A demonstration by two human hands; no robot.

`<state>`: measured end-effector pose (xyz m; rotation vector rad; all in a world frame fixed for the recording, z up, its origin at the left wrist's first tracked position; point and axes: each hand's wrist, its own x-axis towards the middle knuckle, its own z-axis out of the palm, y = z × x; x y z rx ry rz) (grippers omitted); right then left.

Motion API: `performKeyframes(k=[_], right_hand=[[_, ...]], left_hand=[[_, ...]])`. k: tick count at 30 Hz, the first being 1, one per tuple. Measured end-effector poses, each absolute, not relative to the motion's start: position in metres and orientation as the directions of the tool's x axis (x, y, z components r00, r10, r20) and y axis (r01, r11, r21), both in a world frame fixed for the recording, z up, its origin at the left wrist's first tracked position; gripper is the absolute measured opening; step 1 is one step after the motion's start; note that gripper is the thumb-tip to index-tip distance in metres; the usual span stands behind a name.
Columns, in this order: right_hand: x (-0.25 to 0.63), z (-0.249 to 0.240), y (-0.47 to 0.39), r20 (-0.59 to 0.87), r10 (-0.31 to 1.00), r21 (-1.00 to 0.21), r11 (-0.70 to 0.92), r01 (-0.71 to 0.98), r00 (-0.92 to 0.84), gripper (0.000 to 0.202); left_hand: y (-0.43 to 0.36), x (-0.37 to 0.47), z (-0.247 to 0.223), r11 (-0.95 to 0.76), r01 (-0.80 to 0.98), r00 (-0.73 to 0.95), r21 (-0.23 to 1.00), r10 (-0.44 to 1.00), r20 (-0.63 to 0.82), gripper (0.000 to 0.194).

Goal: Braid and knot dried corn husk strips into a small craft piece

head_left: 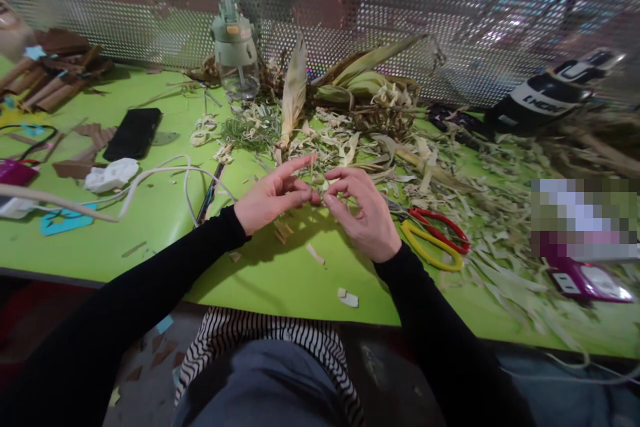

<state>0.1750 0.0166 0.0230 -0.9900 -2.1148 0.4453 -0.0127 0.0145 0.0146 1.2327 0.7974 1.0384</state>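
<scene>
My left hand (pixel 273 199) and my right hand (pixel 367 217) meet over the front of the green table (pixel 280 287). Thumb and fingertips of each are pinched together on a thin, pale strip of corn husk (pixel 321 185), small and partly hidden by the fingers. Just beyond the fingertips lies a heap of shredded husk (pixel 345 130), with an upright pale corn husk (pixel 294 90) at its left. Scissors with one red and one yellow handle (pixel 434 243) lie close to the right of my right hand.
A clear bottle with a green lid (pixel 235 53) stands by the perforated metal screen (pixel 165 20). A black bottle (pixel 545 97) leans at the back right. On the left are a phone (pixel 133 133), a white plug (pixel 111 175) and a looping cable (pixel 150 170). Husk shreds cover the right side.
</scene>
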Motion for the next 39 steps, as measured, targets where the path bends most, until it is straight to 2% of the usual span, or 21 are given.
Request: performKeyframes(k=[5, 9, 12, 18, 20, 24, 27, 32, 35, 39], right_hand=[[0.169, 0.019, 0.015, 0.574, 0.666, -0.425, 0.739, 0.523, -0.476, 0.011], [0.167, 0.019, 0.014, 0.542, 0.621, -0.381, 0.782, 0.493, -0.566, 0.007], [0.168, 0.018, 0.014, 0.555, 0.597, -0.339, 0.798, 0.498, -0.579, 0.007], [0.172, 0.016, 0.017, 0.561, 0.696, -0.401, 0.702, 0.588, -0.449, 0.008], [0.172, 0.017, 0.018, 0.569, 0.687, -0.388, 0.709, 0.589, -0.451, 0.008], [0.170, 0.018, 0.017, 0.563, 0.628, -0.347, 0.770, 0.535, -0.537, 0.006], [0.169, 0.018, 0.017, 0.504, 0.650, -0.392, 0.759, 0.520, -0.568, 0.007], [0.169, 0.015, 0.017, 0.493, 0.716, -0.462, 0.697, 0.549, -0.494, 0.009], [0.169, 0.015, 0.016, 0.447, 0.781, -0.584, 0.624, 0.520, -0.435, 0.008], [0.169, 0.016, 0.016, 0.318, 0.854, -0.754, 0.490, 0.437, -0.411, 0.010]], left_hand=[[0.011, -0.006, 0.008, 0.023, -0.163, 0.447, 0.986, 0.893, 0.053, 0.055], [0.013, -0.007, 0.006, 0.066, -0.143, 0.522, 0.988, 0.853, 0.019, 0.030], [0.015, -0.010, 0.010, 0.076, -0.084, 0.514, 0.994, 0.858, -0.022, 0.014], [0.018, -0.013, 0.013, 0.133, -0.031, 0.348, 0.991, 0.930, -0.114, 0.018], [0.018, -0.013, 0.013, 0.146, -0.021, 0.314, 0.989, 0.940, -0.132, 0.015], [0.016, -0.011, 0.014, 0.092, 0.039, 0.347, 0.995, 0.933, -0.099, 0.007], [0.015, -0.011, 0.014, 0.076, 0.074, 0.346, 0.994, 0.933, -0.097, 0.009], [0.015, -0.011, 0.014, 0.054, 0.085, 0.325, 0.995, 0.942, -0.079, 0.016], [0.013, -0.011, 0.015, -0.055, 0.188, 0.310, 0.981, 0.951, -0.006, 0.012], [0.009, -0.012, 0.018, -0.239, 0.343, 0.297, 0.909, 0.945, 0.136, 0.009]])
